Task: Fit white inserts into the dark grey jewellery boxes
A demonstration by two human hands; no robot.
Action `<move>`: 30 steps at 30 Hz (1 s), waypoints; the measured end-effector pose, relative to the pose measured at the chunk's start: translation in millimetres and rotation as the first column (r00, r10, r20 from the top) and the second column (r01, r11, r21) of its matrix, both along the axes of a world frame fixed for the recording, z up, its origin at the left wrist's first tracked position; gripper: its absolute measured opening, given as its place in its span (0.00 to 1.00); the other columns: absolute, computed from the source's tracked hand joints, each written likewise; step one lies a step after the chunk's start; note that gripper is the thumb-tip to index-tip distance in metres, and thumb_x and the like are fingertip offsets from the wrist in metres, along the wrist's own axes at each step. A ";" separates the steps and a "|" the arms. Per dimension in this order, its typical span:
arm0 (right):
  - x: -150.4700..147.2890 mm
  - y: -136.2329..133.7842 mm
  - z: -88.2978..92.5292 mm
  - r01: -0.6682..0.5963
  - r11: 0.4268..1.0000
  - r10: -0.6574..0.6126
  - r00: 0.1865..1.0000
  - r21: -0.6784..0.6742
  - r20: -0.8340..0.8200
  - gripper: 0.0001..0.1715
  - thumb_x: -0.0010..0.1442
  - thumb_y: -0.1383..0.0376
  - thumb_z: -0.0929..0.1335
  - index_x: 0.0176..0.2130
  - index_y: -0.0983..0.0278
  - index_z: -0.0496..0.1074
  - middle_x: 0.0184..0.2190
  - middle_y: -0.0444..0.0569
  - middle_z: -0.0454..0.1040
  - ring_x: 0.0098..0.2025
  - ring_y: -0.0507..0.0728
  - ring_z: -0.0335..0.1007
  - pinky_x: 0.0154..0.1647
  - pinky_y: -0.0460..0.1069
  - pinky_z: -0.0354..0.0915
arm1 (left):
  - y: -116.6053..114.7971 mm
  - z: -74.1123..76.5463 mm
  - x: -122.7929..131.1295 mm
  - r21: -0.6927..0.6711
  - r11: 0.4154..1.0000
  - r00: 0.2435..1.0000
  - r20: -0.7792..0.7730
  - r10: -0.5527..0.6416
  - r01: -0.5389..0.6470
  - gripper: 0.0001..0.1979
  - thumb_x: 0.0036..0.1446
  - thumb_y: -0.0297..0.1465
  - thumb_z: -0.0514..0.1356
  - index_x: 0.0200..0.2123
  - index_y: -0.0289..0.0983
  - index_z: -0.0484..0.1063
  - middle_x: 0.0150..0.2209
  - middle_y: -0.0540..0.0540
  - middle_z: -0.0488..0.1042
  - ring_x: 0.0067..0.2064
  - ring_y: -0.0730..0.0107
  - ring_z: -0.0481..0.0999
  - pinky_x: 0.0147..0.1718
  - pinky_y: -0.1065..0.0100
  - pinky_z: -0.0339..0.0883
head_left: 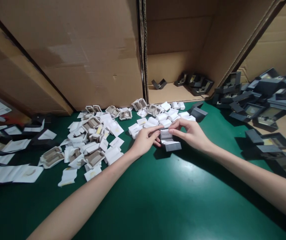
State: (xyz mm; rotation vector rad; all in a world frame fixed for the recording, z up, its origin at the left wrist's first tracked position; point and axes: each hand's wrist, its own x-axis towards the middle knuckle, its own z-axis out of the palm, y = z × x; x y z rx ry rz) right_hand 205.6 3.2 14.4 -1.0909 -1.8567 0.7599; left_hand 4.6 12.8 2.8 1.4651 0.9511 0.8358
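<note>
Between my two hands an opened dark jewelry box with a white lining is held just above the green table. My left hand grips its left side, thumb and fingers closed on the edge. From the right, my right hand pinches the upper part of the box near the white lining. Right behind my hands lies a group of white padded inserts. Whether my right fingertips hold the lining or the box lid is hard to make out.
A heap of white and brown insert pieces covers the table's left middle. Dark boxes with white linings lie far left. Open dark boxes are piled at right, and several sit inside a cardboard carton. Cardboard walls stand behind.
</note>
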 end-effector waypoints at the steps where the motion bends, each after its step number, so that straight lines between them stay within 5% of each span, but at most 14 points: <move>1: -0.3 0.2 -1.7 0.004 0.999 -0.005 1.000 0.039 0.010 0.09 0.58 0.59 0.69 0.30 0.62 0.71 0.33 0.47 0.73 0.38 0.56 0.68 0.43 0.54 0.62 | -0.1 0.1 0.0 0.003 1.000 1.000 -0.006 0.005 -0.005 0.18 0.60 0.28 0.55 0.53 0.34 0.71 0.26 0.50 0.71 0.25 0.78 0.75 0.27 0.73 0.75; 5: -1.4 0.7 -8.2 0.042 0.986 -0.048 0.998 0.160 0.030 0.06 0.57 0.61 0.69 0.31 0.62 0.71 0.41 0.50 0.67 0.47 0.59 0.65 0.50 0.56 0.61 | -2.4 0.4 0.6 0.041 0.999 0.999 -0.024 0.022 -0.021 0.17 0.61 0.32 0.54 0.51 0.33 0.72 0.24 0.51 0.69 0.23 0.77 0.74 0.26 0.73 0.74; 11: -11.0 -3.8 -14.3 -0.124 0.989 0.103 0.972 -0.087 -0.212 0.08 0.59 0.59 0.68 0.33 0.61 0.66 0.45 0.51 0.67 0.48 0.58 0.66 0.43 0.53 0.68 | -9.8 -0.7 3.5 0.149 0.984 0.992 -0.067 0.109 -0.098 0.15 0.56 0.37 0.60 0.43 0.33 0.73 0.30 0.49 0.73 0.21 0.79 0.71 0.21 0.76 0.67; 17: -17.2 -4.7 -15.3 -0.188 0.944 0.058 0.903 -0.269 -0.426 0.18 0.51 0.57 0.73 0.37 0.61 0.64 0.38 0.46 0.71 0.40 0.55 0.70 0.42 0.52 0.68 | -14.3 -0.5 6.2 0.199 0.971 0.985 -0.088 0.150 -0.130 0.11 0.56 0.36 0.60 0.39 0.35 0.73 0.25 0.52 0.70 0.18 0.81 0.67 0.18 0.77 0.60; 21: -16.5 -4.0 -13.9 -0.192 0.925 0.036 0.904 -0.328 -0.426 0.17 0.50 0.56 0.73 0.34 0.62 0.67 0.36 0.46 0.72 0.38 0.54 0.69 0.42 0.52 0.66 | -15.1 1.5 7.4 0.190 0.973 0.986 -0.083 0.148 -0.130 0.10 0.56 0.34 0.60 0.37 0.34 0.73 0.24 0.52 0.70 0.17 0.80 0.67 0.18 0.76 0.59; 30: -19.0 -8.7 -15.3 -0.117 0.973 0.049 0.947 -0.200 -0.318 0.11 0.56 0.59 0.69 0.37 0.63 0.69 0.32 0.45 0.70 0.31 0.51 0.64 0.32 0.48 0.62 | -12.8 -1.7 10.4 0.192 0.969 0.979 -0.104 0.176 -0.154 0.08 0.52 0.29 0.58 0.37 0.34 0.72 0.25 0.52 0.69 0.20 0.79 0.67 0.20 0.76 0.61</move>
